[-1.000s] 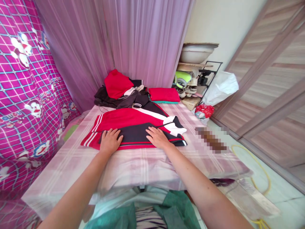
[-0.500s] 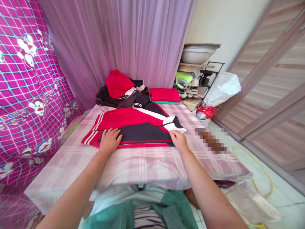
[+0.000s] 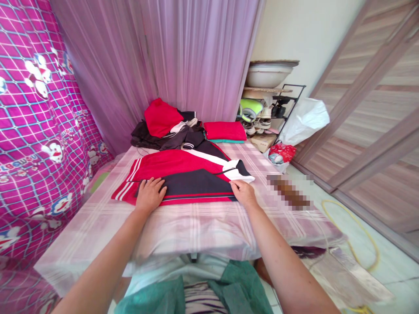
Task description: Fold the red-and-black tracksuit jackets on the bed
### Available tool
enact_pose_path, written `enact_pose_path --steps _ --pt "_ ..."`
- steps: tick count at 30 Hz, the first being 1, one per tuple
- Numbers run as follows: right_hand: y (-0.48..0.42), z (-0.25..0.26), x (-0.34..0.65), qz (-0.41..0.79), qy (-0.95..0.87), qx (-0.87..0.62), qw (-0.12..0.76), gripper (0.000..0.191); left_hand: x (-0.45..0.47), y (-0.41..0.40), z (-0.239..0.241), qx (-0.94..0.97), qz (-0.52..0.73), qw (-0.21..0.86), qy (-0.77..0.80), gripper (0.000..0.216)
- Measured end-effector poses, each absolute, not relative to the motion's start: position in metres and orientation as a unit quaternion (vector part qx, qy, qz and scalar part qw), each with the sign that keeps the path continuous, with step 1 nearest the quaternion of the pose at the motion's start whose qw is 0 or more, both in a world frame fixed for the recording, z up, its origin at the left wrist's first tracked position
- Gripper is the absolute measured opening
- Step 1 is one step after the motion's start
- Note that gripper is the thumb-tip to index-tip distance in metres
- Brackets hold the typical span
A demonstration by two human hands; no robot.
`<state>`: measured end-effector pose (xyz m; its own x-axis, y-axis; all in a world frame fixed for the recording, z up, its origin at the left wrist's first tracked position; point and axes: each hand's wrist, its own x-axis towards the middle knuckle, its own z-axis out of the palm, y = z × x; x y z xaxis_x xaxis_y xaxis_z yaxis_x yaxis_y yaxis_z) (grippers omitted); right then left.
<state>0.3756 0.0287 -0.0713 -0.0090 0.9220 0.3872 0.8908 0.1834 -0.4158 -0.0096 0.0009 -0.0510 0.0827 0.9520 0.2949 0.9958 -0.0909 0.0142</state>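
Observation:
A red, black and white track jacket (image 3: pixel 193 184) lies flat on the table, its white collar to the right and its striped red hem to the left. The near dark sleeve is laid lengthwise over the body. My left hand (image 3: pixel 149 194) rests flat on this sleeve near the hem, fingers spread. With bent fingers, my right hand (image 3: pixel 244 192) pinches the jacket's near edge just below the collar. The jacket's other sleeve stretches away towards the pile at the back.
A checked pink cloth (image 3: pixel 196 222) covers the table. Behind the jacket are a heap of dark and red clothes (image 3: pixel 163 117) and a folded red garment (image 3: pixel 225 130) on a green one. A shoe rack (image 3: pixel 291 104) and white bag (image 3: pixel 307 120) stand at the right.
The view has shifted slightly. Both hands stay at the same places on the jacket, and the jacket's layout looks the same.

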Motion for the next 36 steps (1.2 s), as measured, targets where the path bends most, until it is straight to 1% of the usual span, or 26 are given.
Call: enact_pose_path --steps 7,17,20,23,25,28,36 --pt "0.031 -0.077 0.378 0.025 -0.709 -0.612 0.348 0.026 -0.010 0.000 -0.052 -0.735 -0.138 0.102 -0.656 0.048" --pt "0.032 -0.081 0.378 0.008 -0.706 -0.607 0.364 0.029 -0.011 0.000 -0.054 -0.737 -0.145 0.108 -0.651 0.048" --pt "0.034 -0.079 0.387 -0.031 -0.669 -0.634 0.387 0.033 -0.011 0.000 -0.055 -0.737 -0.152 0.109 -0.650 0.047" --pt "0.039 -0.078 0.404 -0.082 -0.590 -0.697 0.400 0.040 -0.011 0.000 -0.056 -0.737 -0.154 0.109 -0.649 0.046" --pt "0.043 -0.078 0.416 -0.092 -0.547 -0.732 0.396 0.044 -0.011 0.000 -0.056 -0.737 -0.150 0.108 -0.650 0.047" --pt "0.050 -0.079 0.427 -0.074 -0.545 -0.741 0.384 0.046 -0.011 0.000 -0.055 -0.738 -0.150 0.105 -0.649 0.047" --pt "0.062 -0.077 0.442 -0.028 -0.565 -0.759 0.321 0.037 -0.011 0.000 -0.054 -0.736 -0.138 0.102 -0.655 0.048"
